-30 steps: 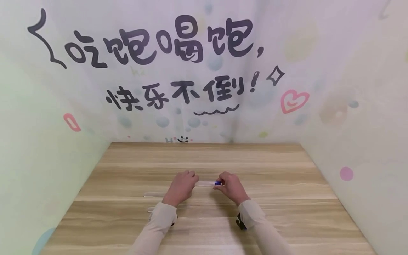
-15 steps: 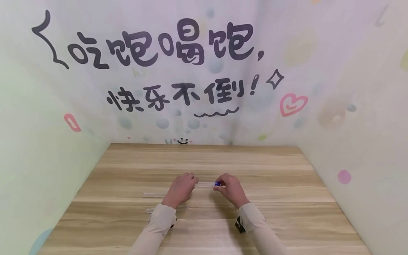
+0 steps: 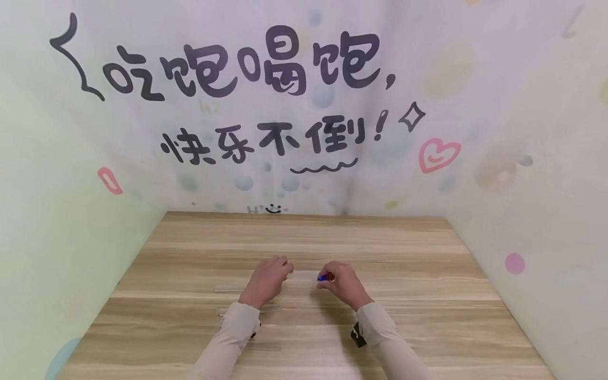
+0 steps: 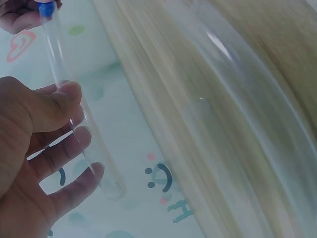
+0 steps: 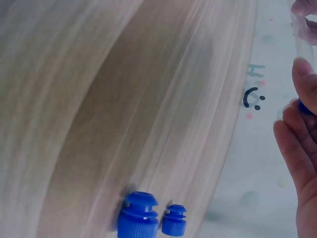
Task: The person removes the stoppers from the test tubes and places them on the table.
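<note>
My left hand (image 3: 267, 279) holds a clear round-bottomed test tube (image 4: 58, 54), thumb and fingers around its length, the other fingers spread along it. At the tube's mouth, my right hand (image 3: 343, 282) pinches a blue ribbed stopper (image 3: 322, 277) between thumb and fingers. The left wrist view shows the stopper (image 4: 46, 9) right at the tube's top end. Seen from the right wrist, the right thumb and fingers (image 5: 304, 148) mostly cover the stopper.
More clear tubes lie on the wooden table, one tube (image 3: 227, 288) left of my left hand and another tube (image 3: 266, 347) nearer me. Two blue stoppers, a larger-looking stopper (image 5: 138, 218) and another stopper (image 5: 174, 221), stand on the tabletop. Printed walls (image 3: 304, 184) enclose the table.
The right hand has shifted slightly nearer with the stopper, which now looks tilted against the tube's line. The left hand still holds the tube and has shifted only a little.
</note>
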A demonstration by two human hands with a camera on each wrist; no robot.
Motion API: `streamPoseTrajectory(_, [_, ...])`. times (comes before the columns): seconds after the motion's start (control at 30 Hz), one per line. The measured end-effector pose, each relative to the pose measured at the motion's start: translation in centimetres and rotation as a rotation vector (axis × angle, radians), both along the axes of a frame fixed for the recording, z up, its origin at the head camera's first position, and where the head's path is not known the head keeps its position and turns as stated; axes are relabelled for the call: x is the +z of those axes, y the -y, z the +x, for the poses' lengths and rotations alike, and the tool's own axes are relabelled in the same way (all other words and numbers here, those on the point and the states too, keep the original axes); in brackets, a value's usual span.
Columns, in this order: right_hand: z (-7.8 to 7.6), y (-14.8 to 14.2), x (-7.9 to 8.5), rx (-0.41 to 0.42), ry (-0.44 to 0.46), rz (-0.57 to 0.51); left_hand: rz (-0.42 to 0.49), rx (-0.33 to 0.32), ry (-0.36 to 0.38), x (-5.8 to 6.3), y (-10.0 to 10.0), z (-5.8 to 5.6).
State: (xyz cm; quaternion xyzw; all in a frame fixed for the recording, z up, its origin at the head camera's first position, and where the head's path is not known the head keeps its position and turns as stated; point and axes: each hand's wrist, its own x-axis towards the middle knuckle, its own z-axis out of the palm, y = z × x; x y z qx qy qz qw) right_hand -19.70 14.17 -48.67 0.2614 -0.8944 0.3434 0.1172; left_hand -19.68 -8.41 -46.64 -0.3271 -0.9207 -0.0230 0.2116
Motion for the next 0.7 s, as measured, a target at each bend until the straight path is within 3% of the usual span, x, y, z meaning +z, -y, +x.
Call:
streamPoseTrajectory(0.13, [-0.14, -0.01, -0.04, -0.013, 0.029, 0.023, -0.016, -0.005, -0.005, -0.19, 0.02, -0.2])
streamPoseTrajectory(0.47, [-0.32, 0.22, 0.17, -0.143, 0.038, 0.057, -0.021, 0.019, 0.0, -0.31, -0.41, -0.33])
streamPoseTrajectory(0.6, [-0.34, 0.19, 0.02, -0.142, 0.046, 0.068, -0.012, 0.018, 0.0, -0.4, -0.41, -0.34])
streamPoseTrajectory(0.7, [-0.41, 0.14, -0.08, -0.114, 0.028, 0.082, -0.011, 0.009, -0.041, -0.44, -0.24, -0.45])
